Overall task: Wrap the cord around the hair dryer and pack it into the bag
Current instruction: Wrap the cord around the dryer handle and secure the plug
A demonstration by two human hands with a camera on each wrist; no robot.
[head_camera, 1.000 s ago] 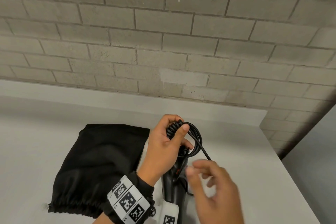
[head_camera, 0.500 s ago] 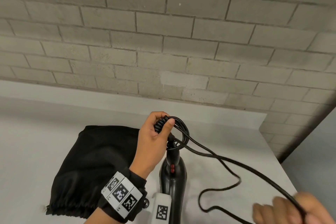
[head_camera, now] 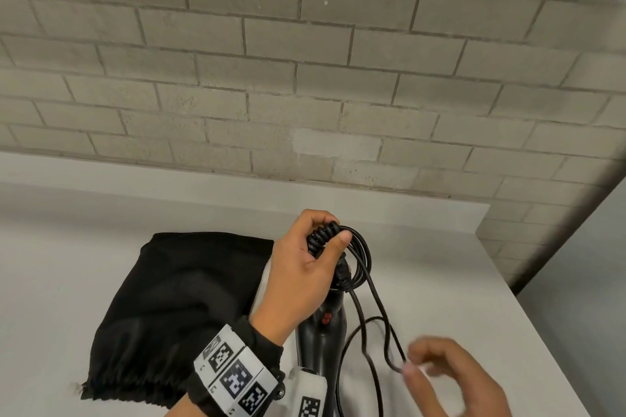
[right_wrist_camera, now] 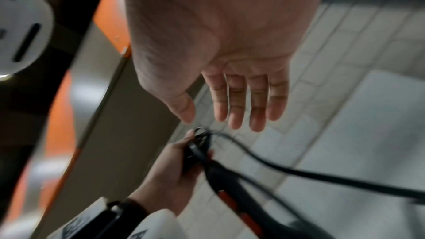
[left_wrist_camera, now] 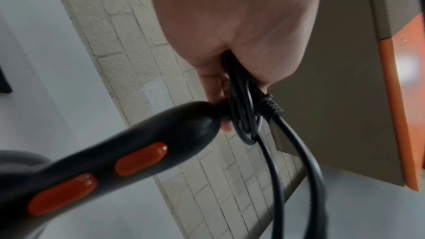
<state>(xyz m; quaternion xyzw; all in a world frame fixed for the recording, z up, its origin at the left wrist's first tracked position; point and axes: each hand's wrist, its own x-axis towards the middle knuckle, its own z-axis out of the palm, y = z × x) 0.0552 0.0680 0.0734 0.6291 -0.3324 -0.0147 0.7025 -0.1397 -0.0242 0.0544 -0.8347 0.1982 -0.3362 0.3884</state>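
Observation:
The black hair dryer (head_camera: 321,328) stands handle-up over the white table, red switches (left_wrist_camera: 140,158) facing me. My left hand (head_camera: 305,261) grips the end of the handle together with several loops of black cord (head_camera: 364,257), thumb pressed on the ribbed strain relief. Loose cord (head_camera: 382,315) hangs from the loops down to the right. My right hand (head_camera: 440,369) is blurred at the lower right, beside a bend of that cord. In the right wrist view its fingers (right_wrist_camera: 257,108) are straight and hold nothing, with the cord (right_wrist_camera: 299,172) passing below them. The black drawstring bag (head_camera: 176,308) lies flat left of the dryer.
A white table (head_camera: 440,247) runs up to a grey brick wall (head_camera: 305,78). The table's right edge (head_camera: 548,332) drops off near my right hand. An orange-edged panel (left_wrist_camera: 395,97) shows in the wrist views.
My right hand held the cord stretched out to the lower right; it has since let go and moved back left toward the dryer. The cord now hangs slack. The left hand kept its grip.

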